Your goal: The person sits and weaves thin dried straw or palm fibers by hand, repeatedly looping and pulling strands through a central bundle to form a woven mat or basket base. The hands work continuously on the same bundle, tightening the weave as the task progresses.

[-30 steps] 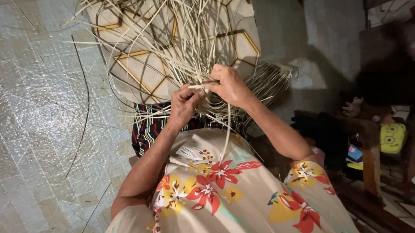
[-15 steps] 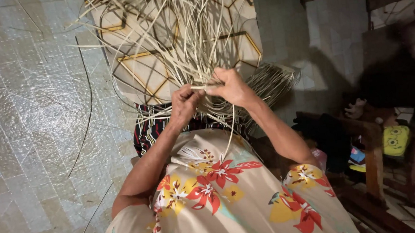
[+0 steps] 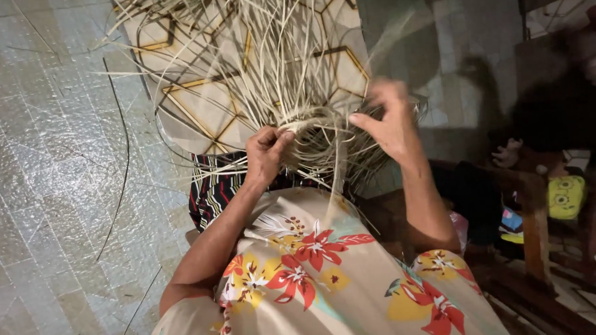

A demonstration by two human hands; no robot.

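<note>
Nearest us: floral shirt point(image 3: 317, 282) w/ red and yellow blooms, both forearms reaching fwd. Under the arms, a striped cloth point(image 3: 214, 192) across the lap. Left hand point(image 3: 266, 152) — grip clamped tight, fingers curled round the woven rim of the half-made basket point(image 3: 310, 136), which sits right in front of the person's chest, over the lap, betw. the two hands. Right hand point(image 3: 391, 125) just beside the rim on the other side, fingers half apart, thumb and forefinger pinched on a thin pale strand; hand slightly blurred, so can't tell more than that. Beyond, loose cane strands point(image 3: 258, 47) fan up and out from the basket, spread wide over a mat w/ hexagon lines point(image 3: 200, 108). Left side, pale tiled floor point(image 3: 47, 180) w/ a few stray strands. Far right, dim: wooden chair frame point(image 3: 531, 209), soft toys point(image 3: 565, 198) in shadow.
</note>
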